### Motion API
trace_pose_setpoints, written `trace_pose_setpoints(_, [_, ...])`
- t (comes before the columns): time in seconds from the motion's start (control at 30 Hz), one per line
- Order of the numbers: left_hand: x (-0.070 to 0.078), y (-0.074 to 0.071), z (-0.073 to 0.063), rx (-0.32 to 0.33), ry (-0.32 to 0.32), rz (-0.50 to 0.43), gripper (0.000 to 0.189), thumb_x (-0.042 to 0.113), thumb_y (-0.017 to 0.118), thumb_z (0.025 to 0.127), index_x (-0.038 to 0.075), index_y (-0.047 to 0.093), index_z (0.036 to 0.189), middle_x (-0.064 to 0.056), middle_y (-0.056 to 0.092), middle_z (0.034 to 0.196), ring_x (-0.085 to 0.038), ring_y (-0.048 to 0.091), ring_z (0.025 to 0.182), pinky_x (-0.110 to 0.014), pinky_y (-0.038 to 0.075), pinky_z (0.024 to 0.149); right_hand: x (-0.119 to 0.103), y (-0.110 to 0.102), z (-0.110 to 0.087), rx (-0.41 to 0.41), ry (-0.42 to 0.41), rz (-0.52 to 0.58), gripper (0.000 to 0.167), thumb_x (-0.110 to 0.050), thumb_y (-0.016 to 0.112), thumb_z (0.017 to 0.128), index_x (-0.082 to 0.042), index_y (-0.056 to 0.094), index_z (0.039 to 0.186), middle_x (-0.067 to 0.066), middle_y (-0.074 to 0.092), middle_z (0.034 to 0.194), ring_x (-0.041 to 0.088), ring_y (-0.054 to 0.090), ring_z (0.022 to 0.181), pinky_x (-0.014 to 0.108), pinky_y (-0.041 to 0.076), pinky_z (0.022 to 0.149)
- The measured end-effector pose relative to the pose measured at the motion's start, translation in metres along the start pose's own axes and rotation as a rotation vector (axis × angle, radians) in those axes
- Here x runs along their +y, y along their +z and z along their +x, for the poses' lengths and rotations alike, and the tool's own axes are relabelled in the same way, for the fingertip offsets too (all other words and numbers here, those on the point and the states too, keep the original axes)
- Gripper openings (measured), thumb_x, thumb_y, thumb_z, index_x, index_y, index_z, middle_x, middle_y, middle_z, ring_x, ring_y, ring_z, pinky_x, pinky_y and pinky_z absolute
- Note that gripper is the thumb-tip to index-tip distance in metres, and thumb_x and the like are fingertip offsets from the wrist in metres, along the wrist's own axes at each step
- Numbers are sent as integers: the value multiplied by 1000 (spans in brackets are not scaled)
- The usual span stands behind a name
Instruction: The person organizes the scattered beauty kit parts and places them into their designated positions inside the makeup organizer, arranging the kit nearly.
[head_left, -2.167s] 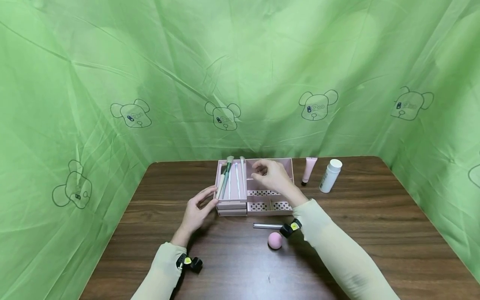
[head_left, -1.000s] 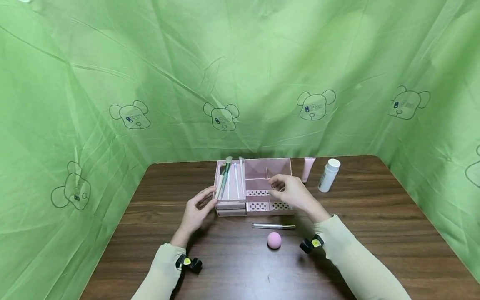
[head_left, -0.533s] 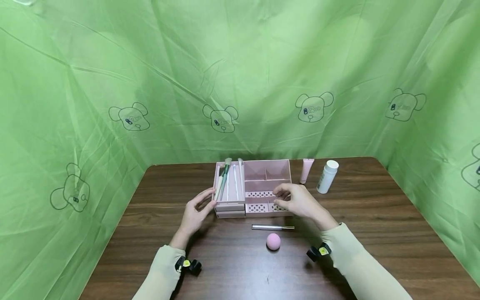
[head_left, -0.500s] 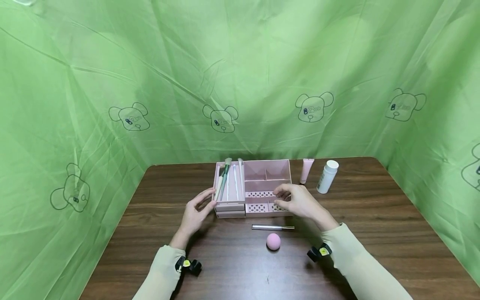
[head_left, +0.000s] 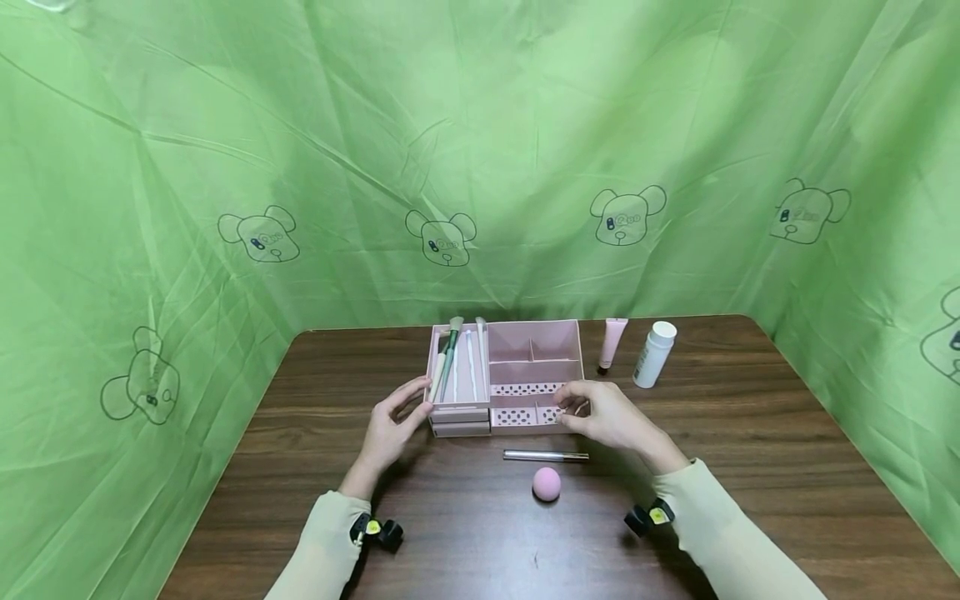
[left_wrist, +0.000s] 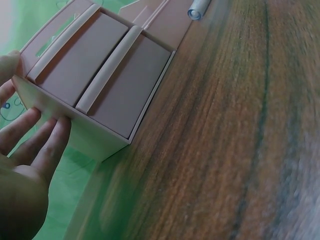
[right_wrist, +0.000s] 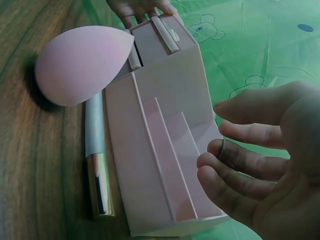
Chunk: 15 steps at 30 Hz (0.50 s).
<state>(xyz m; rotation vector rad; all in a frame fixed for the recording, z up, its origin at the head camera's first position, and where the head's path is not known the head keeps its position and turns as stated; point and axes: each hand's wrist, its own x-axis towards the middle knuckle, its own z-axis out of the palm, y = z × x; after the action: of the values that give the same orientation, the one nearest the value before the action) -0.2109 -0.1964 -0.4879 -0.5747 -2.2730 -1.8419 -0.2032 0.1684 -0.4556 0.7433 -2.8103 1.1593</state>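
Your left hand (head_left: 386,429) rests its fingertips on the left wall of the pink organizer (head_left: 510,342), fingers long and slightly spread, thumb at the upper front corner. Your right hand (head_left: 607,412) hovers by the organizer's front right corner, its fingers loosely bent, with a narrow gap to the thumb and nothing between them. The organizer sits near the middle of the tabletop's (head_left: 750,433) far edge; the brushes (head_left: 450,358) lie in its left part, above two drawers (head_left: 461,428), and dividers split its right part. Just in front of it, the silver tube (head_left: 545,456) lies roughly parallel to that far edge, and the pink sponge (head_left: 547,484) sits nearer you. Toward the tabletop's far right corner you have the pink squeeze tube (head_left: 612,342) and, beyond it to the right, the white bottle (head_left: 655,354). A green curtain (head_left: 480,125) hangs behind the far edge.
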Motion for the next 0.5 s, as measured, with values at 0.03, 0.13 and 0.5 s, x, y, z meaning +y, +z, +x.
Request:
trace_pose_setpoints(0.03, [0,0,0,0,2,-2,36,5,67,92,-5,61,126,-21,56,137,-13,58,120,-19,48,101,0,0,-1,-10,-10,-1,19,-11,75,82,-17,69,100,-2,71,90,14,66,82,38,59,74])
trace_pose_setpoints(0.13, [-1,0,-1,-1,17,-4,36,4,66,92,-5,60,126,-22,56,136,-12,58,119,-18,48,100,2,1,-4,-42,-30,3,21,-12,74,83,-18,70,102,0,72,94,17,67,84,38,60,76])
trace_pose_setpoints(0.5, [-3,0,0,-4,36,-5,37,3,66,91,-8,59,126,-25,55,136,-29,58,122,-20,48,101,11,10,-12,-99,-108,-82,27,-17,75,84,-14,71,111,-1,73,105,12,66,92,38,59,80])
